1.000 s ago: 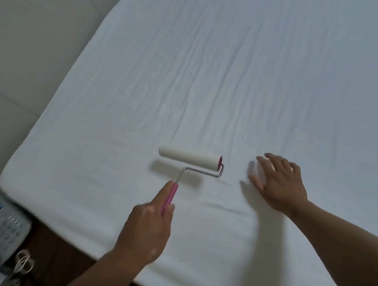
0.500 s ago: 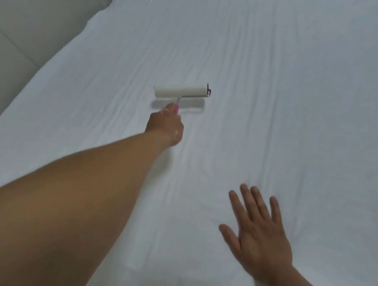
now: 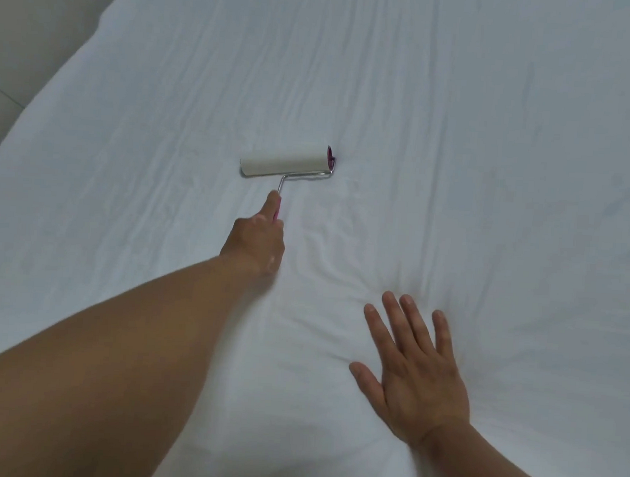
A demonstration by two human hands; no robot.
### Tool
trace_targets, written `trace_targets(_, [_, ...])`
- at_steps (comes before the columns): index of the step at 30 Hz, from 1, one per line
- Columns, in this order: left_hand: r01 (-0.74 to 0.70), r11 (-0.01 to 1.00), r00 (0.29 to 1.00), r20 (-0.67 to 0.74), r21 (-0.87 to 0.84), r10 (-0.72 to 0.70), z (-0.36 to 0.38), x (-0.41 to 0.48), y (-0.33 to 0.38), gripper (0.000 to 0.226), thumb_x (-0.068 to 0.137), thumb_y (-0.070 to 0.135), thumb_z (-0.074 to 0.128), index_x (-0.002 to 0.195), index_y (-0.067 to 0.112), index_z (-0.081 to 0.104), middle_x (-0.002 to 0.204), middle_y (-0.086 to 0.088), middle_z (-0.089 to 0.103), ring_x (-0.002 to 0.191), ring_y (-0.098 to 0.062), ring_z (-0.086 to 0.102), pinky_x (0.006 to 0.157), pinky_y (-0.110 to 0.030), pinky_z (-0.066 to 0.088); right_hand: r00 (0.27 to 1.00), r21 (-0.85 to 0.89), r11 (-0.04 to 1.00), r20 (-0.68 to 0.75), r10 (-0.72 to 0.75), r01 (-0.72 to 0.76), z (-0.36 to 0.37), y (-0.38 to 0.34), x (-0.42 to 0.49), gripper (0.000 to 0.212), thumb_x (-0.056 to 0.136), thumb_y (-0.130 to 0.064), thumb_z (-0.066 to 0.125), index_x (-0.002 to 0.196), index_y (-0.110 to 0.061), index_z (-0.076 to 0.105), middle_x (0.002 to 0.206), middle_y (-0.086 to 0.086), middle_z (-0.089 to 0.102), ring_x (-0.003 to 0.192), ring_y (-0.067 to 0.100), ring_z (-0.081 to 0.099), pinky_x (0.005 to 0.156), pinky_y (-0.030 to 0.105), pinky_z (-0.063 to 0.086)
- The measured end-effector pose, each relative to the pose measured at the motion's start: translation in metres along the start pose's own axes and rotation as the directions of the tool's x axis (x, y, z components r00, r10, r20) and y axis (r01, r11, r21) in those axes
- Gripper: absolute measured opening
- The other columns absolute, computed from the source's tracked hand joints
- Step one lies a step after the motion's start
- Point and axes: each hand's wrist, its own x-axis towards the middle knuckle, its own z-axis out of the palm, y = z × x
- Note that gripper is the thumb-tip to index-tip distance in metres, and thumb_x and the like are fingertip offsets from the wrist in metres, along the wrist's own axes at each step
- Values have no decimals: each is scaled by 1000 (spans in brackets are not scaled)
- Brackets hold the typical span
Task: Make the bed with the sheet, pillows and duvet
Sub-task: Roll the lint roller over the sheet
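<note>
A white sheet (image 3: 459, 144) covers the whole bed, with fine creases running across it. My left hand (image 3: 256, 240) is stretched out over the middle of the bed and grips the pink handle of a lint roller (image 3: 285, 164). The roller's white drum lies flat on the sheet just beyond my fingers. My right hand (image 3: 414, 369) rests palm down on the sheet at the lower right, fingers spread, and the cloth puckers into folds around its fingertips. No pillows or duvet are in view.
A beige padded headboard or wall panel (image 3: 34, 37) runs along the bed's left edge. The sheet stretches on to the top and right of the view.
My left hand first pushed the roller far up the bed, then drew it back toward me. My right hand stayed flat on the sheet.
</note>
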Motion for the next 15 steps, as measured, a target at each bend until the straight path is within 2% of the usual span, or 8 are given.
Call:
trace_targets(2, [-51, 990, 997, 56, 128, 44, 4, -24, 1, 52, 92, 5, 42, 144, 7, 39, 164, -10, -6, 93, -32, 67, 69, -31, 36, 1000, -10, 1000, 9, 6, -6, -2, -1, 0, 76, 96, -68, 27, 159, -26, 18, 166, 4, 13, 153, 24, 10, 120, 58, 13])
trace_targets(3, [-64, 985, 995, 81, 161, 52, 5, -38, 2, 52, 93, 6, 41, 145, 7, 38, 164, -11, -11, 95, -31, 66, 69, -31, 36, 1000, -18, 1000, 10, 8, -8, -3, -2, 0, 76, 96, -68, 26, 159, -26, 18, 166, 4, 13, 154, 24, 10, 121, 58, 12])
trace_targets(6, [-128, 959, 989, 108, 251, 103, 10, -78, 0, 50, 95, 9, 43, 145, 7, 36, 164, -15, -17, 98, -26, 66, 68, -30, 39, 1000, -47, 999, 10, 16, -15, -5, -3, -2, 75, 97, -69, 23, 159, -27, 16, 166, 4, 12, 154, 24, 8, 121, 56, 10])
trace_targets(10, [-189, 934, 976, 163, 303, 144, 26, -134, -13, 58, 89, 9, 50, 144, 7, 34, 162, -18, -22, 93, -23, 67, 65, -30, 41, 1000, -95, 995, 8, 23, -22, -11, -6, -5, 76, 97, -69, 19, 159, -25, 17, 166, 5, 14, 154, 24, 9, 121, 55, 9])
trace_targets(15, [-224, 937, 963, 212, 269, 169, 53, -203, -27, 53, 86, 4, 45, 139, 8, 38, 160, -19, -27, 81, -25, 68, 64, -30, 39, 999, -109, 993, 1, 53, -52, -13, -14, -20, 79, 96, -70, 11, 159, -23, 13, 167, 4, 10, 154, 23, 5, 122, 53, 6])
